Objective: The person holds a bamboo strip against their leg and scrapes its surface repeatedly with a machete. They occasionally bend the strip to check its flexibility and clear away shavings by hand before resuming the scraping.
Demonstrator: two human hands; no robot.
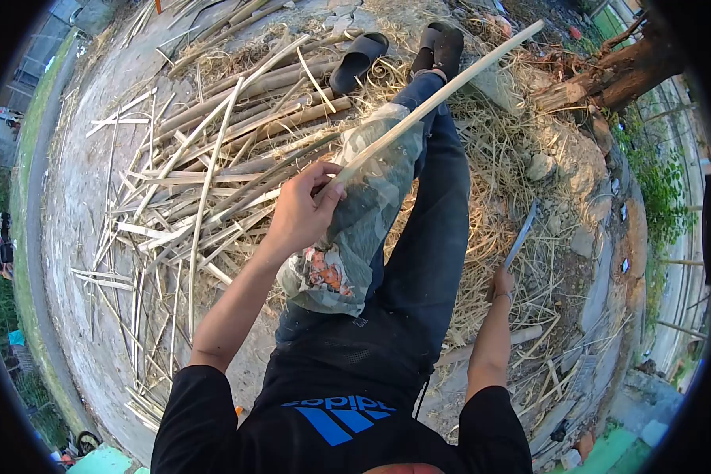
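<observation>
My left hand is closed around the lower end of a long, pale bamboo strip. The strip slants up and away to the right, above my outstretched legs. A patterned cloth covers my left leg under that hand, with a torn, reddish printed patch near its lower end. Out to my right side, my right hand grips a long-bladed knife. Its blade points forward over the shavings, apart from the strip. The knife's handle is mostly hidden in my fingers.
Bamboo poles and many split strips lie heaped on the ground to my left. A dark clog sits beside my feet. Curly shavings spread along my right, near rocks and a tree trunk.
</observation>
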